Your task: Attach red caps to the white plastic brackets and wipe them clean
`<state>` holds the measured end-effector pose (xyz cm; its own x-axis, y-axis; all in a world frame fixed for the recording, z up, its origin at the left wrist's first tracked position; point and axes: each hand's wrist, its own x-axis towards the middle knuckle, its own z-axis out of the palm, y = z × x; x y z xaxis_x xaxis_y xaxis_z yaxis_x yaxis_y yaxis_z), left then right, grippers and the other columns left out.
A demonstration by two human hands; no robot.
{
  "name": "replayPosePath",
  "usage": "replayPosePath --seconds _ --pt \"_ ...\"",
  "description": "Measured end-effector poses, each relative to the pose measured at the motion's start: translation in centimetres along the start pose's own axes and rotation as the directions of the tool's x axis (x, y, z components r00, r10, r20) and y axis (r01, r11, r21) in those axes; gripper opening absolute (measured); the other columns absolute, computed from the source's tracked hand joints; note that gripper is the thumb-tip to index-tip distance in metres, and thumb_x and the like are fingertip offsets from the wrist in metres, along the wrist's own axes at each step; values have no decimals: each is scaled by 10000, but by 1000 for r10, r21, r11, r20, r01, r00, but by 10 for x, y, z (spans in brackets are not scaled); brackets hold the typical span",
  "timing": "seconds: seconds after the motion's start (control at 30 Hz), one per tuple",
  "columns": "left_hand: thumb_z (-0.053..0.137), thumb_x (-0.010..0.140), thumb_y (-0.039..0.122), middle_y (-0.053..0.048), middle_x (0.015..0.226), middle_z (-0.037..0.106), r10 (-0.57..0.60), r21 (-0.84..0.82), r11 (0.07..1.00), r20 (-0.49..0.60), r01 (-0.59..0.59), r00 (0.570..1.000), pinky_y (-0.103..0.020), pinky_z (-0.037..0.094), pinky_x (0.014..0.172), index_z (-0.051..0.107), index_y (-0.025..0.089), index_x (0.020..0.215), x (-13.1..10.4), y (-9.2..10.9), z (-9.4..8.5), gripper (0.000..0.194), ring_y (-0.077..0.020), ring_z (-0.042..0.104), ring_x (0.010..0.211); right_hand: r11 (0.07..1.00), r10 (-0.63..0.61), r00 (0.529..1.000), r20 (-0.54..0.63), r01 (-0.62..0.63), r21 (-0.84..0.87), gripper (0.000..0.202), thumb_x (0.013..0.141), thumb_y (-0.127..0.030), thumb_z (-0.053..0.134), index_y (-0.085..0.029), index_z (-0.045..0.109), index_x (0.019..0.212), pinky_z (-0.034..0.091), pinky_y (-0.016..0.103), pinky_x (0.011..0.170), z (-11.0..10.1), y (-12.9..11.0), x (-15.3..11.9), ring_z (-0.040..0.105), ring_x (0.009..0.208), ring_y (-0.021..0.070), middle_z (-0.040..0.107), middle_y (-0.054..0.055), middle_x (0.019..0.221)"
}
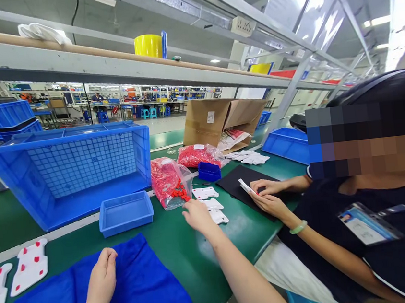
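Observation:
My left hand (102,277) is closed, fingers curled together above a blue cloth (144,283); whatever may be inside them is hidden. Reaching forward, my right hand (197,215) is at the mouth of a clear plastic bag (167,181) full of small red pieces. Its visible fingertips look slightly apart, beside loose red pieces (180,191) near the bag's opening. Just right of that hand lie several white flat parts (211,204). At the far left, white plates (29,267) with red pieces set in them lie by the cloth.
A co-worker's hands (268,195) hold a white part over a black mat (240,181) at right. Behind stand a large blue crate (141,153), a shallow blue tray (125,215), a small dark-blue bin (209,171), a second red-filled bag (199,155) and a cardboard box (203,122).

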<state>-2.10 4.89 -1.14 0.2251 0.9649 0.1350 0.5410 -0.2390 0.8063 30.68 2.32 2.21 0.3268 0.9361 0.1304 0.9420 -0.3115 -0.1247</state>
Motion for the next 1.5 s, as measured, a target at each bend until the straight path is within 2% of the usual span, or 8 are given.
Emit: replayPosePath --seconds 0.3,0.53,0.87,1.17,1.23,1.3,1.4,1.5 --pt "463 760 459 36 600 540 -2 -94 996 2 2 1000 -236 404 504 517 230 886 0 2 2 267 -140 505 508 963 253 967 30 -249 -103 307 777 -110 449 -216 624 1005 275 386 844 16 84 12 494 992 235 586 104 1028" --pt "437 779 490 32 623 539 -3 -69 998 -19 1 1000 -232 407 532 536 225 886 -3 1 -1 302 -140 506 548 972 222 970 -98 -228 -58 384 890 -179 255 -197 561 1121 271 314 860 4 82 15 488 1022 205 567 107 1110" --pt "446 788 469 33 625 531 10 -89 996 15 -9 1000 -217 391 523 554 223 851 -6 3 -2 276 -132 486 551 977 215 971 107 -215 -14 391 697 -52 463 -214 625 1013 292 373 850 27 77 24 529 995 223 610 105 1054" --pt "469 773 455 19 663 585 8 -122 992 0 -8 1000 -223 420 550 569 222 880 -8 3 2 275 -138 527 579 947 216 960 -176 -162 277 342 871 -290 297 -184 609 960 368 274 718 -14 60 16 564 869 184 640 77 949" --pt "477 772 452 20 654 580 4 -148 989 16 -2 1000 -228 422 551 569 218 880 -8 5 3 274 -137 526 573 813 192 957 -215 -33 581 324 837 -376 365 -176 617 873 389 261 642 -20 40 12 568 741 172 648 49 816" --pt "482 774 449 20 649 574 -8 -198 980 48 17 999 -235 429 560 569 214 884 -8 7 3 274 -138 530 574 526 139 976 -167 70 848 299 763 -429 474 -161 605 747 394 256 568 -21 12 9 537 604 153 616 22 659" --pt "500 769 454 -11 725 608 -56 -335 938 107 89 993 -252 454 601 570 196 905 -9 11 2 300 -155 574 649 125 -50 999 -2 8 992 257 660 -412 615 -159 568 661 401 238 516 -17 -40 0 500 505 111 581 -9 581" --pt "528 764 448 -70 893 642 -89 -525 832 194 180 977 -266 470 647 546 171 997 -10 18 -2 362 -179 605 776 -48 -236 966 106 -121 991 238 620 -362 671 -153 566 664 409 225 501 -11 -90 -12 511 478 95 598 -10 574"
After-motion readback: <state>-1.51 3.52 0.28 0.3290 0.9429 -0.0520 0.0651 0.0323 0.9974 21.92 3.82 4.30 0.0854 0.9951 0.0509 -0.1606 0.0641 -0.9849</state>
